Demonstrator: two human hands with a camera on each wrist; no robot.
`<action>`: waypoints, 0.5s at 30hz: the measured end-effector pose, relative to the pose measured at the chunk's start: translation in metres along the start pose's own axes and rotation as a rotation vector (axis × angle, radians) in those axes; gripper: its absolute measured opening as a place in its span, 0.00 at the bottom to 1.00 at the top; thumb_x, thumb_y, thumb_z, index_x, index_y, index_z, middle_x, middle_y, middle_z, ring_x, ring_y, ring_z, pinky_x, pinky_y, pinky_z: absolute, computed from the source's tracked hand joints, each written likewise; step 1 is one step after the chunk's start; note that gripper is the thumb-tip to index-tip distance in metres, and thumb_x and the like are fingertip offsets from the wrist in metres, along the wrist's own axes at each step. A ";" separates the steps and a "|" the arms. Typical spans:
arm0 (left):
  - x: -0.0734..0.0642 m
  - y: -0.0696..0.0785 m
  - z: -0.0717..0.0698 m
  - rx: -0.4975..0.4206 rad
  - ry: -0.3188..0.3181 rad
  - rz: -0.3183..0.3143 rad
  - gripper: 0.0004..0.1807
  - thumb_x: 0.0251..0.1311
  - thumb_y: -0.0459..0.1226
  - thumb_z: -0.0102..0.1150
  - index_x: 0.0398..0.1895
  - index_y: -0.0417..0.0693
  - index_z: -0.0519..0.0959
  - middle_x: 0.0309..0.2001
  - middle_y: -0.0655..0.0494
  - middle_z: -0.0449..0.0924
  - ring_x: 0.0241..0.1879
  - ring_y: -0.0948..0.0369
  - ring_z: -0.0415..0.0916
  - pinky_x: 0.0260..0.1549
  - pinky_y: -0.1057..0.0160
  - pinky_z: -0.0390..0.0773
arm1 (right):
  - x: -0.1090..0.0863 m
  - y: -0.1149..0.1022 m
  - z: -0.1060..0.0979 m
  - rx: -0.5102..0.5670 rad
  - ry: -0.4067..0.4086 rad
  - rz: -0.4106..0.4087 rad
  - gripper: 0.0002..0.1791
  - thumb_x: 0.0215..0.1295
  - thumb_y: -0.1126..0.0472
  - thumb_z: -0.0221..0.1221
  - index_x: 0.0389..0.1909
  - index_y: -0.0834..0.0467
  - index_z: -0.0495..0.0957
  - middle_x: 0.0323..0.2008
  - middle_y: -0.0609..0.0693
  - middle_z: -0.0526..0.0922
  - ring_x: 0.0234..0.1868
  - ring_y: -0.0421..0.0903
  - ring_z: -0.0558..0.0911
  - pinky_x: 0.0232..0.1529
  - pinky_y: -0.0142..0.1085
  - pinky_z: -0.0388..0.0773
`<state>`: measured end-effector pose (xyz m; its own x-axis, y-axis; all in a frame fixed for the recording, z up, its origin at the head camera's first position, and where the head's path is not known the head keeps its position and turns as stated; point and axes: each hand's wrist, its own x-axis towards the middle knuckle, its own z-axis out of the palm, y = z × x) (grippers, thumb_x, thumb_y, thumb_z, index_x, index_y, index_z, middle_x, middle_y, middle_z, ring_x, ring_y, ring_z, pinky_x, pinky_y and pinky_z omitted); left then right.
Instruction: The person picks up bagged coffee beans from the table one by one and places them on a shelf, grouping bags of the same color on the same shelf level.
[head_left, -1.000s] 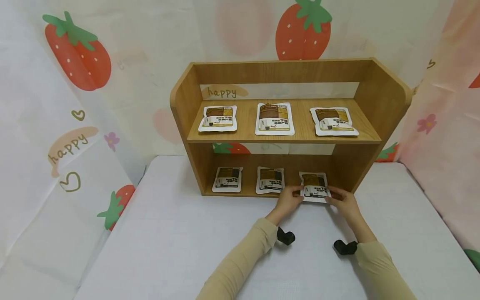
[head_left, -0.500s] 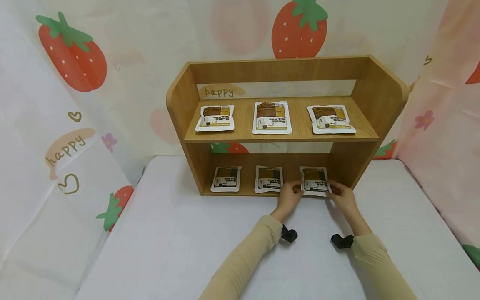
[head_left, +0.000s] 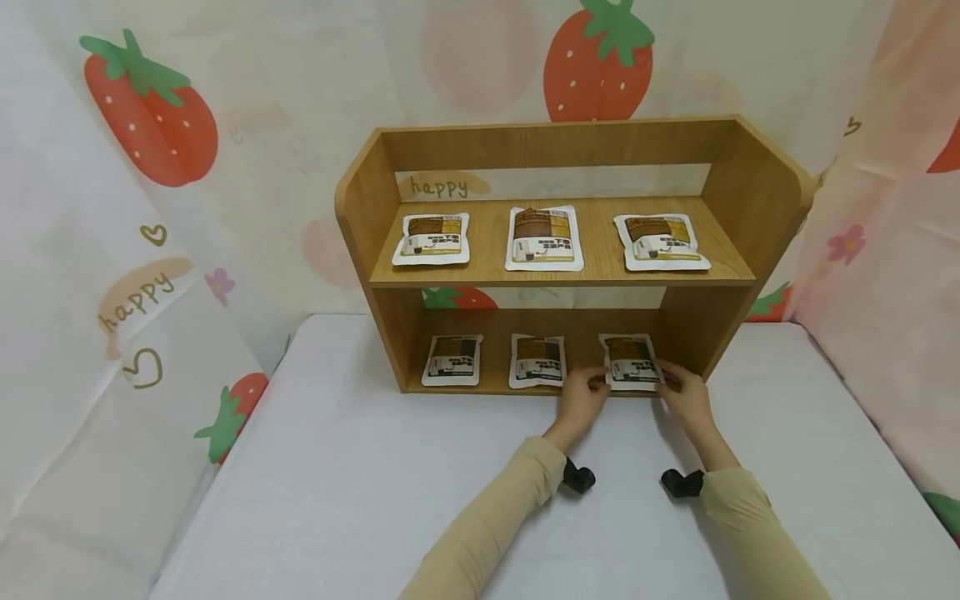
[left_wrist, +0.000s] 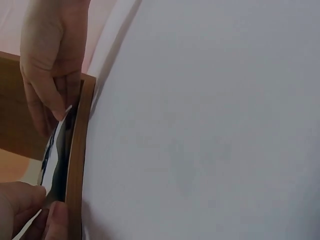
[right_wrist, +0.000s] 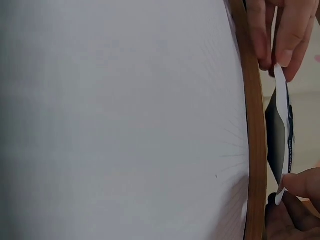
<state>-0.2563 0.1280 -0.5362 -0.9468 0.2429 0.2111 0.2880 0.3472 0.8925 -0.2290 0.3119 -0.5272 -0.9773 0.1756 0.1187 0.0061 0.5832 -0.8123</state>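
A white-edged food pouch (head_left: 630, 360) with a dark brown and white print lies at the right end of the lower shelf. My left hand (head_left: 578, 403) pinches its left edge and my right hand (head_left: 688, 408) its right edge. From the left wrist view, the pouch (left_wrist: 54, 162) bulges slightly above the wooden board, between both hands. Thumb and fingers of the right hand (right_wrist: 295, 202) close on one corner in the right wrist view. Two similar pouches, one in the middle (head_left: 537, 362) and one at the left (head_left: 453, 361), lie on the same shelf.
The two-tier wooden shelf (head_left: 562, 282) stands at the back of a white-covered table (head_left: 322, 483). Its upper tier bears a left pouch (head_left: 432, 240), a middle pouch (head_left: 543, 238) and a right pouch (head_left: 663, 243). Strawberry-print cloth (head_left: 300, 125) hangs behind.
Between both hands, the pouch has moved back from the lower shelf's front edge onto the board. Over the last half second the hands have barely moved.
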 end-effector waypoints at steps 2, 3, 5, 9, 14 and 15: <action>-0.002 0.000 -0.001 -0.004 -0.006 0.004 0.14 0.57 0.29 0.58 0.47 0.37 0.79 0.40 0.46 0.79 0.35 0.61 0.79 0.28 0.76 0.74 | -0.001 0.001 -0.001 -0.003 0.003 -0.013 0.24 0.61 0.73 0.51 0.60 0.71 0.66 0.54 0.73 0.70 0.55 0.65 0.73 0.53 0.51 0.72; -0.003 -0.001 -0.001 -0.006 -0.009 0.006 0.14 0.57 0.30 0.58 0.47 0.37 0.79 0.41 0.46 0.78 0.36 0.60 0.79 0.30 0.76 0.74 | -0.002 0.001 -0.002 -0.008 0.004 -0.020 0.24 0.61 0.72 0.51 0.60 0.71 0.66 0.54 0.73 0.70 0.55 0.65 0.73 0.52 0.51 0.72; -0.006 -0.002 -0.002 -0.008 -0.012 0.022 0.14 0.59 0.31 0.57 0.48 0.38 0.79 0.42 0.47 0.77 0.38 0.59 0.79 0.32 0.76 0.75 | -0.005 0.002 -0.004 -0.016 0.009 -0.037 0.24 0.61 0.72 0.52 0.59 0.71 0.67 0.54 0.73 0.71 0.55 0.65 0.73 0.52 0.50 0.73; -0.011 -0.006 -0.005 -0.016 -0.007 0.091 0.14 0.59 0.31 0.56 0.49 0.37 0.78 0.43 0.45 0.77 0.40 0.57 0.79 0.37 0.77 0.76 | -0.011 0.004 -0.009 -0.027 0.005 -0.065 0.23 0.61 0.71 0.53 0.59 0.71 0.67 0.54 0.72 0.71 0.55 0.64 0.74 0.50 0.41 0.76; -0.018 -0.012 -0.011 -0.001 -0.035 0.160 0.13 0.59 0.30 0.56 0.47 0.36 0.79 0.44 0.45 0.79 0.39 0.58 0.79 0.39 0.75 0.76 | -0.020 0.004 -0.013 -0.025 0.002 -0.083 0.23 0.62 0.71 0.53 0.59 0.70 0.67 0.54 0.72 0.72 0.53 0.64 0.74 0.50 0.36 0.75; -0.021 -0.013 -0.013 0.007 -0.058 0.154 0.13 0.59 0.31 0.56 0.48 0.37 0.79 0.44 0.45 0.79 0.39 0.59 0.79 0.39 0.76 0.76 | -0.022 0.004 -0.013 -0.021 -0.001 -0.084 0.23 0.62 0.71 0.53 0.59 0.70 0.67 0.55 0.72 0.71 0.54 0.64 0.74 0.51 0.39 0.75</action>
<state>-0.2424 0.1066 -0.5467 -0.8816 0.3453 0.3217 0.4304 0.3084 0.8484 -0.2045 0.3212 -0.5257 -0.9748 0.1247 0.1850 -0.0710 0.6127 -0.7871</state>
